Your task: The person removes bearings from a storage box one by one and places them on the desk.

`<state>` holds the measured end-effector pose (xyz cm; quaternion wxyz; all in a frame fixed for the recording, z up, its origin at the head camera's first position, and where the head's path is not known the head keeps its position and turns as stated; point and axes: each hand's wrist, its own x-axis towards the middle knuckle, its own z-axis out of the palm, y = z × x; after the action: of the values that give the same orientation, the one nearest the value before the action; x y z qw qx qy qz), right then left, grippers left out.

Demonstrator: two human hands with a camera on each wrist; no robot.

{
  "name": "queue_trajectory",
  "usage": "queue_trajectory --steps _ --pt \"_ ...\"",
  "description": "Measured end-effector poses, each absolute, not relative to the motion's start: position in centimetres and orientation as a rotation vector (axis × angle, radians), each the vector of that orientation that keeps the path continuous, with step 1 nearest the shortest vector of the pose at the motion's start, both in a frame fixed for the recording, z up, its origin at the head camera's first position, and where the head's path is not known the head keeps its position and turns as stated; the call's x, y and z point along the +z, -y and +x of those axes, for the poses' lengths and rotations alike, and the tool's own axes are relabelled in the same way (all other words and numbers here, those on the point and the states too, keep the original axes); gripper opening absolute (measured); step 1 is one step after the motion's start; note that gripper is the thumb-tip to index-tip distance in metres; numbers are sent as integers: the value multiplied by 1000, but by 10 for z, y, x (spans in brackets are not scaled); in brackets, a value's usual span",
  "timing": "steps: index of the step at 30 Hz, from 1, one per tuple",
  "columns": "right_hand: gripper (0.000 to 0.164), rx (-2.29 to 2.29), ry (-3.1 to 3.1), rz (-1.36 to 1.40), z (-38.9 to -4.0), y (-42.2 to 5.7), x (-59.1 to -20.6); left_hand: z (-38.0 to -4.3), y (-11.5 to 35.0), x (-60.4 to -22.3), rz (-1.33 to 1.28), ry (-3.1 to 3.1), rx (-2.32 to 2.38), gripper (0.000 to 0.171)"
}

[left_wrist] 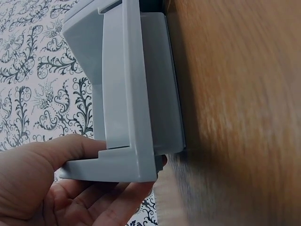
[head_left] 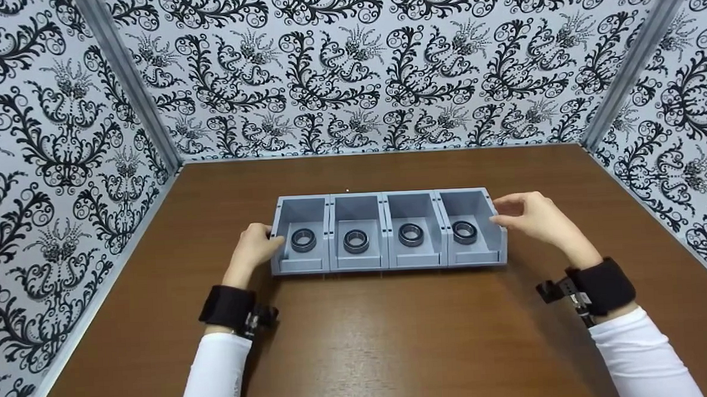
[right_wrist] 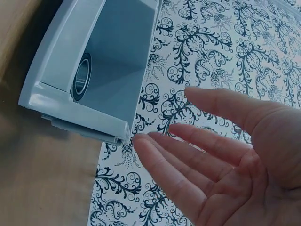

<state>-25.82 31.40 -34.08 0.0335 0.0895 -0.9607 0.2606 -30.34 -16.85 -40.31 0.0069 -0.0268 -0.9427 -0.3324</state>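
Observation:
A row of several joined grey storage bins stands on the table, each bin with one ball bearing lying flat on its floor. My left hand grips the side wall of the leftmost bin, thumb over the inside and fingers beneath the outside; the left wrist view shows this bin's wall between them. At the other end, my right hand is beside the rightmost bin, fingers loosely bent with nothing between them. In the right wrist view its fingertips are close to the bin's edge, and the bearing shows inside.
The brown wooden table reaches back to a wall covered in black-and-white scroll pattern. Patterned side panels flank the table, with grey metal posts at the corners. Black straps with small cameras sit on both wrists.

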Motion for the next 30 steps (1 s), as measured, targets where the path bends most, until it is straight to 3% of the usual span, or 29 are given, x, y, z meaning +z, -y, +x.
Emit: queue_trajectory --steps 12,30 --pt "42 810 2974 370 -271 -302 -348 -304 169 -404 -53 2949 -1059 18" --pt "44 773 3012 495 -281 -293 -359 -304 168 -405 -63 2922 -1050 19"
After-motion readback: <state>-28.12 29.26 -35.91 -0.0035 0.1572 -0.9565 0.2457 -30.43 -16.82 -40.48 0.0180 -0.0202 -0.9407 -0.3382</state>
